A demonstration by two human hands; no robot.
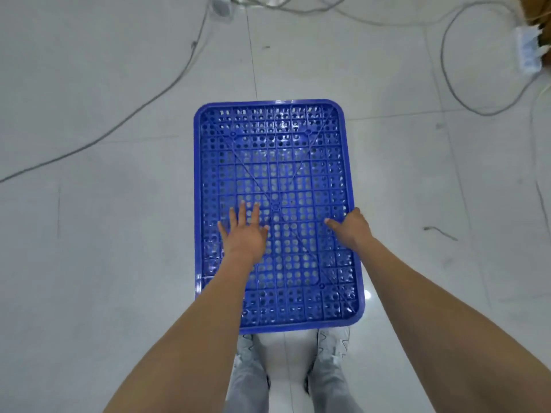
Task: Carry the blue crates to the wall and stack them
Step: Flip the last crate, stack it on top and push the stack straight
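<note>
Nearest to the camera are the person's two feet in white shoes [331, 344] and grey trousers, standing on the white tiled floor [104, 234] right at the near edge of the blue crate [277, 162]. Standing so close lets the person reach down over the crate without leaning far.

The crate lies upside down, its perforated base facing up, with the long side running from near to far. Both bare arms stretch down to it. The left hand [243, 231] lies flat on the base, left of the middle, with the fingers straight and spread; it seems only to steady the crate or feel for a place. The right hand [350, 228] is at the right rim. Its thumb rests on the top surface and the other fingers go over the edge, out of sight, so I judge that it grips the rim, probably to lift or turn the crate for carrying.

Far from the crate, grey cables [167, 90] run across the floor on the left and loop on the right toward a white power strip [527, 53] at the far right. They could catch a foot on the way. No wall or stack is in view.
</note>
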